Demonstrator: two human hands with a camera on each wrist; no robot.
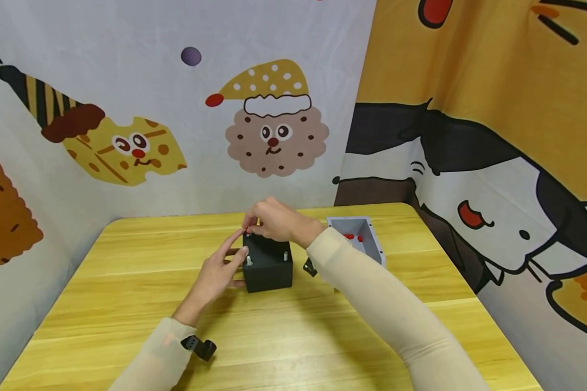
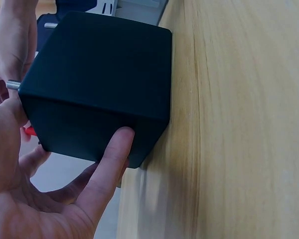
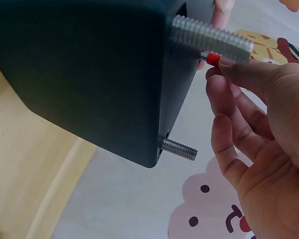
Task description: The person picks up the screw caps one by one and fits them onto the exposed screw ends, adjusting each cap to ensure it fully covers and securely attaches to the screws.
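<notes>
A black box [image 1: 268, 269] stands on the table with threaded metal studs [image 3: 179, 149] sticking up near its top corners. At the far left corner, my right hand [image 1: 274, 220] pinches a small red cap [image 3: 214, 59] between thumb and finger, at the end of a stud. My left hand [image 1: 215, 274] rests against the box's left side with fingers extended. Its thumb lies by the near left stud [image 2: 13, 85], and one fingertip [image 2: 123, 134] presses the side face. In the head view the right hand mostly covers the red cap.
Right of the box, a grey tray [image 1: 375, 239] holds several small red pieces [image 1: 360, 239]; my right sleeve partly covers it. The wooden table [image 1: 127, 282] meets a cartoon-printed cloth [image 1: 151, 201] at the back and sides. A small black camera [image 1: 200, 347] sits on my left wrist.
</notes>
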